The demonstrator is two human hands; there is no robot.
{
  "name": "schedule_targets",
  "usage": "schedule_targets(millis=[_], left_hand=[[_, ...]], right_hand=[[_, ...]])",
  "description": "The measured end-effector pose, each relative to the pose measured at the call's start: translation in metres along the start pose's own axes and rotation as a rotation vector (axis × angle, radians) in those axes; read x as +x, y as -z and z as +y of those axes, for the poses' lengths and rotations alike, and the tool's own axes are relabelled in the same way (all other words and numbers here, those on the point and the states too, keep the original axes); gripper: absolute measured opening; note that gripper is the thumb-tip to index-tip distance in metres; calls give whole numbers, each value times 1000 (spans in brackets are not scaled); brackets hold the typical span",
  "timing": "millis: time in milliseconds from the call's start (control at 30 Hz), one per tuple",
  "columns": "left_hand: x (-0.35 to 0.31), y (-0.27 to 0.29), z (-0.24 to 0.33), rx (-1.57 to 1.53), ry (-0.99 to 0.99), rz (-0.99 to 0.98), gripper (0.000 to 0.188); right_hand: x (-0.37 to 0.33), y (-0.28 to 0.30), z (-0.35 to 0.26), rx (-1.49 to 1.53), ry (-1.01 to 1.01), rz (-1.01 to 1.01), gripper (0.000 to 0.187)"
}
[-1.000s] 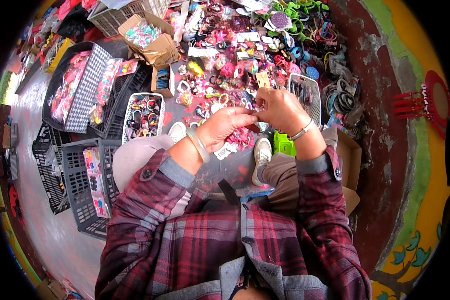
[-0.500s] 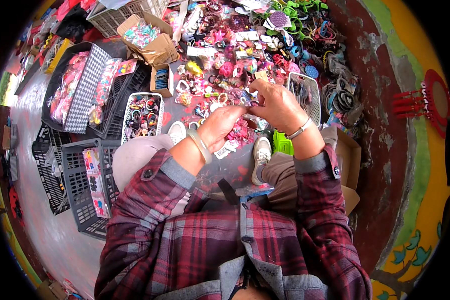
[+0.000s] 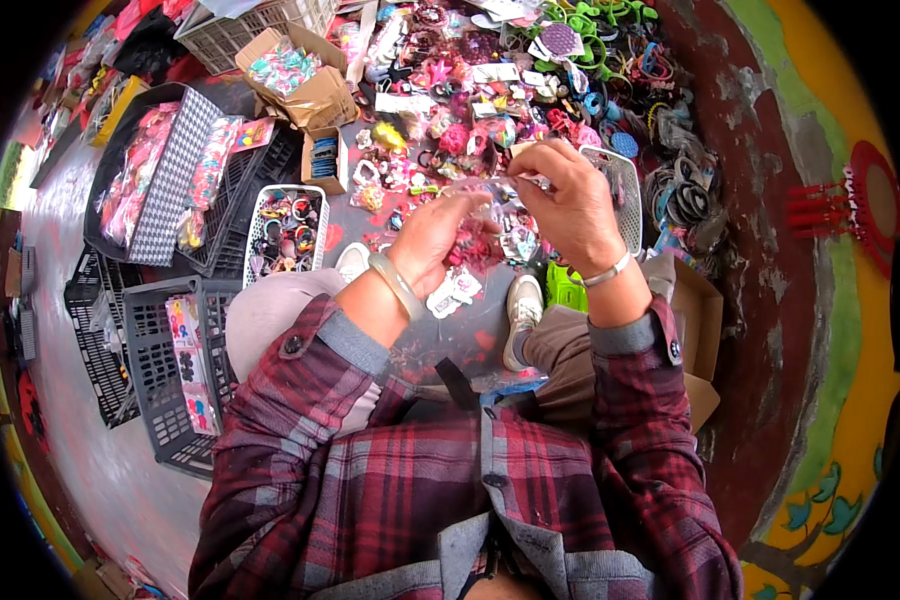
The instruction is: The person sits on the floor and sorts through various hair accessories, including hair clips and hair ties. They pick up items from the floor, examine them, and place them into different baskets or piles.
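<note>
Spreading across the upper half of the head view, a floor (image 3: 120, 480) of grey concrete carries a dense display of hair accessories (image 3: 490, 120) in pink, red, green and black, laid directly on the ground against a painted wall (image 3: 820, 330). Dark plastic crates (image 3: 150, 370) stand at the person's left, one holding carded items; beyond them a black tray with a checked cloth (image 3: 165, 180) holds pink packets. A cardboard box (image 3: 305, 75) with turquoise pieces sits near the top, and a white wire basket (image 3: 290, 232) filled with mixed bands lies just beside the left knee. A second wire basket (image 3: 622, 190) lies behind the right hand. White shoes (image 3: 521, 305) show between the knees. The person wears a plaid shirt, with both forearms raised over the display. The left hand (image 3: 435, 235), with a pale bangle at the wrist, has its fingers curled closed around the lower end of a small clear packet (image 3: 485, 195). The right hand (image 3: 565, 195), with a metal bracelet, pinches the packet's upper edge between thumb and fingertips. The packet is held in the air between both hands, above the pink accessories and clear of the floor; its contents cannot be made out.
</note>
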State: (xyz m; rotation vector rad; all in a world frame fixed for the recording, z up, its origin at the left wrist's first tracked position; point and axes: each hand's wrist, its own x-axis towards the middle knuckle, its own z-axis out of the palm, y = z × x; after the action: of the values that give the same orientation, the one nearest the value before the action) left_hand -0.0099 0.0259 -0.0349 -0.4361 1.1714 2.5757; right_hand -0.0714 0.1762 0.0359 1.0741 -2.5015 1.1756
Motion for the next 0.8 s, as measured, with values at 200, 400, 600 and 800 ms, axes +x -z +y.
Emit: schedule_targets(millis=[200, 400, 600, 800], left_hand=[[-8, -3, 18, -52, -91, 103, 31], [-4, -4, 10, 31, -154, 109, 32], [5, 6, 3, 7, -175, 135, 31], [-3, 1, 14, -207, 31, 25, 26]], right_hand=[[-9, -10, -22, 76, -166, -77, 12], [-11, -28, -15, 47, -347, -204, 20], [-7, -17, -2, 752, -818, -305, 21], [-5, 0, 10, 1015, -897, -321, 15]])
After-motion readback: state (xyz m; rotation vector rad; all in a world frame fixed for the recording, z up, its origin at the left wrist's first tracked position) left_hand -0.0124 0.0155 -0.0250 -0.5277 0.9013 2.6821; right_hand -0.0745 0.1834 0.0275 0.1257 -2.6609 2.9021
